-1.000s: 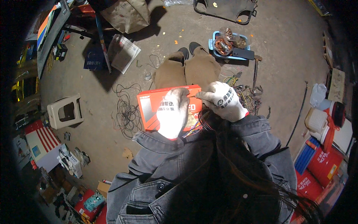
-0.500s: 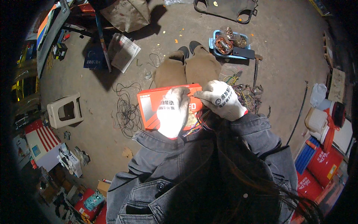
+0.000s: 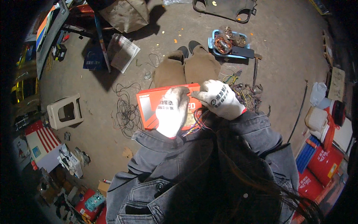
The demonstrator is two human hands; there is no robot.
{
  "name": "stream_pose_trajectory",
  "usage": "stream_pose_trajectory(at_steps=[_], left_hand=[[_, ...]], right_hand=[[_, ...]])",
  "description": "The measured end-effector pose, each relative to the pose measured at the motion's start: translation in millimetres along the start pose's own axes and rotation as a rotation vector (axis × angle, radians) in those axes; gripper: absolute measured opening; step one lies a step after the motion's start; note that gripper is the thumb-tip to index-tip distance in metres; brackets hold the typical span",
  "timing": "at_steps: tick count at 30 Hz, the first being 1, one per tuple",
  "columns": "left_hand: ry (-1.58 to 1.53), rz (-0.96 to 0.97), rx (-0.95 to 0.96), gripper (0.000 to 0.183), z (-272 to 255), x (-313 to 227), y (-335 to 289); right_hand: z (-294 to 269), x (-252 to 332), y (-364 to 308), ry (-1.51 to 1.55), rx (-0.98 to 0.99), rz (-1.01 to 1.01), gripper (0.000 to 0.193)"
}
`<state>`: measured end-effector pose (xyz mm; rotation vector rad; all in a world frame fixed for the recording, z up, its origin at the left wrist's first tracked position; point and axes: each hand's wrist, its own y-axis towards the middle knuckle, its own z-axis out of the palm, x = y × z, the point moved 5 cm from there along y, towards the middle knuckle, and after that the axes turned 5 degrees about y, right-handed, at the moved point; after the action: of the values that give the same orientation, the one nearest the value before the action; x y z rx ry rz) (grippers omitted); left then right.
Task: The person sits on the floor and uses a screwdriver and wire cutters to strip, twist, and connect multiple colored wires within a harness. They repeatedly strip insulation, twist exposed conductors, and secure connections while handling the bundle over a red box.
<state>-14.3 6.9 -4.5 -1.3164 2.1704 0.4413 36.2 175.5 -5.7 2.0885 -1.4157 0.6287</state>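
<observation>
"Brown trousers (image 3: 202, 69), and overlapping their near end, central: the red box (image 3: 147, 112)!"
"Left hand (image 3: 169, 114) on it, right hand (image 3: 222, 100) right, wires (image 3: 192, 129) near."
"Fingers (image 3: 196, 95)?"
"Curled; pinching, can't tell. Seemingly close fingertip work, calling for steadiness."

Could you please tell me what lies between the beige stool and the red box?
In the head view, a loose tangle of dark wire lies on the floor between the beige stool and the red box, nearer the box.
</observation>
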Motion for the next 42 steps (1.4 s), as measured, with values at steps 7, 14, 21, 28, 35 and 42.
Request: stream_pose_trajectory(at_steps=[7, 14, 21, 28, 35, 42], left_hand=[[-0.047, -0.011, 0.061, 0.021, 0.9, 4.7, -2.4], [0.033, 0.047, 0.038, 0.013, -0.9, 1.7, -2.9], [0.034, 0.095, 0.059, 0.011, -1.8, 2.2, -1.1], [-0.016, 0.032, 0.048, 0.017, -4.0, 1.0, -2.0], [-0.007, -0.061, 0.067, 0.028, -7.3, -0.6, -0.4], [-0.037, -0.01, 0.112, 0.024, -13.1, -3.5, 2.1]], right_hand=[[3.9, -4.2, -3.3, -0.052, 0.053, 0.098, 0.028], [8.0, -4.3, -9.2, -0.002, -0.115, 0.168, 0.026], [9.9, -4.5, -9.8, -0.007, -0.122, 0.183, 0.026], [10.5, -8.7, -9.1, 0.041, -0.16, 0.204, 0.026], [5.2, -8.9, -12.7, 0.055, -0.194, 0.181, 0.025], [4.2, -6.1, -12.6, 0.063, -0.167, 0.139, 0.028]])
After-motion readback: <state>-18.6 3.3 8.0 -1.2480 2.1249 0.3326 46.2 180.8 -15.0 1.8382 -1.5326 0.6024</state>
